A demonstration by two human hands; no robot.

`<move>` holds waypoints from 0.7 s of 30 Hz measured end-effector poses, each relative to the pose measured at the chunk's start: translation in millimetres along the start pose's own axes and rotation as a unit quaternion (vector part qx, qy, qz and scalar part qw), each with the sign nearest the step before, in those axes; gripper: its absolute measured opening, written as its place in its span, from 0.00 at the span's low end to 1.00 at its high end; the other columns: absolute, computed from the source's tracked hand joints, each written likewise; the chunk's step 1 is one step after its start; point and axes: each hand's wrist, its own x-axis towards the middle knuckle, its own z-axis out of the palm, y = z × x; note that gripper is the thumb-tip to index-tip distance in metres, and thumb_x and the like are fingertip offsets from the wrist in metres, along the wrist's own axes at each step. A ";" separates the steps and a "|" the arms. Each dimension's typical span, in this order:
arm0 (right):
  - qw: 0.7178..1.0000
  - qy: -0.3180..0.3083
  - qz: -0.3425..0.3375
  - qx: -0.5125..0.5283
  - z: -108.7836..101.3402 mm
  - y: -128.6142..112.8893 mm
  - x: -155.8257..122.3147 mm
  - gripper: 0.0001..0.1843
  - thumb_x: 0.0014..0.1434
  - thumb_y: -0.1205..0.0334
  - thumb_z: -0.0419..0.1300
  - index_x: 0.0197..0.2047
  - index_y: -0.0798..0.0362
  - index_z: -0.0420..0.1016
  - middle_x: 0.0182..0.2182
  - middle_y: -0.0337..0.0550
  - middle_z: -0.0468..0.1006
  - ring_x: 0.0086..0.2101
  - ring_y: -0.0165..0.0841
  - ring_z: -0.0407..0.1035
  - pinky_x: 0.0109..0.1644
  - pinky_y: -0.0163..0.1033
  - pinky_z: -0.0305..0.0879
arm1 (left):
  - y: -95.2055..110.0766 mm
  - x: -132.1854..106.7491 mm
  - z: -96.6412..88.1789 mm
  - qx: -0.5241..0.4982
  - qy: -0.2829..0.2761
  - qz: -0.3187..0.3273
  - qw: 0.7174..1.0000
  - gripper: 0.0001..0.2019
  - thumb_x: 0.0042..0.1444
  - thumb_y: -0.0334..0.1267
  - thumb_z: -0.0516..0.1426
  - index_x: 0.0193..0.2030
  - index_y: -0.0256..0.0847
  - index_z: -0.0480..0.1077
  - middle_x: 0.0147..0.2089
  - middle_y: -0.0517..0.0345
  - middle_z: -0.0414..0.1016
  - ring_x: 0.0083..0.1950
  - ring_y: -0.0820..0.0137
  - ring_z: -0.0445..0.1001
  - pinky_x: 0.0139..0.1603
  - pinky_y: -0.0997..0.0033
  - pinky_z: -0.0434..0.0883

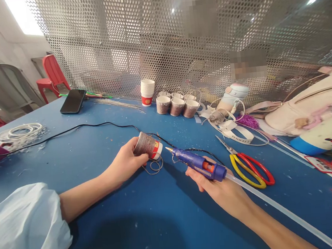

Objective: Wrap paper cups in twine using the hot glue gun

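My left hand (pixel 130 154) is closed around a paper cup (pixel 148 145) tipped on its side. Brown-grey cord is wound about most of the cup, leaving a red and white band bare at the end facing right. A loose loop of cord (pixel 155 166) hangs below it. In my right hand (pixel 211 181) is a blue glue gun (pixel 193 160), its nozzle pointing at the cup with a small gap between. A long translucent glue stick (pixel 279 205) sticks out of the gun's back end. Red-and-yellow-handled scissors (pixel 247 161) lie partly open to the right.
At the back stand stacked paper cups (pixel 148 91) and several cord-wrapped cups (pixel 177 104). A black cable (pixel 107 123) crosses the blue table. A phone (pixel 73 101) and a white cord coil (pixel 20 132) lie left. White ribbon (pixel 237 131), a bottle (pixel 233 94) and a bag (pixel 296 104) crowd the right.
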 end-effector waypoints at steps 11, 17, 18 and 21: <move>0.997 -0.032 -0.049 -0.054 -0.1 -5.2 -3.9 0.13 0.59 0.48 0.57 0.30 0.48 0.68 0.21 0.35 0.69 0.22 0.30 0.64 0.25 0.34 0.64 | -0.1 -3.6 5.7 0.043 -0.013 0.044 0.998 0.11 0.51 0.33 0.54 0.42 0.38 0.67 0.34 0.61 0.72 0.34 0.69 0.71 0.35 0.69 0.68; 0.994 -0.014 -0.089 -0.059 5.7 -3.8 -4.2 0.15 0.60 0.49 0.54 0.27 0.47 0.63 0.17 0.34 0.63 0.18 0.30 0.59 0.22 0.35 0.61 | -0.4 -4.6 7.1 0.050 -0.007 0.047 0.998 0.12 0.50 0.32 0.54 0.43 0.38 0.68 0.33 0.61 0.72 0.32 0.70 0.70 0.32 0.71 0.66; 0.994 -0.019 -0.090 -0.061 5.8 -3.9 -4.1 0.15 0.61 0.49 0.54 0.27 0.47 0.63 0.17 0.34 0.63 0.19 0.29 0.59 0.23 0.35 0.61 | 0.0 -5.2 7.7 0.052 -0.005 0.050 0.997 0.12 0.50 0.32 0.54 0.43 0.38 0.68 0.33 0.61 0.72 0.32 0.70 0.70 0.32 0.71 0.66; 0.993 -0.030 -0.091 -0.074 5.6 -3.9 -3.8 0.15 0.62 0.49 0.54 0.28 0.48 0.63 0.18 0.34 0.65 0.20 0.29 0.61 0.25 0.34 0.62 | 2.0 -6.7 8.7 0.059 0.000 0.057 0.997 0.12 0.49 0.32 0.54 0.42 0.38 0.69 0.33 0.61 0.73 0.31 0.71 0.70 0.31 0.72 0.66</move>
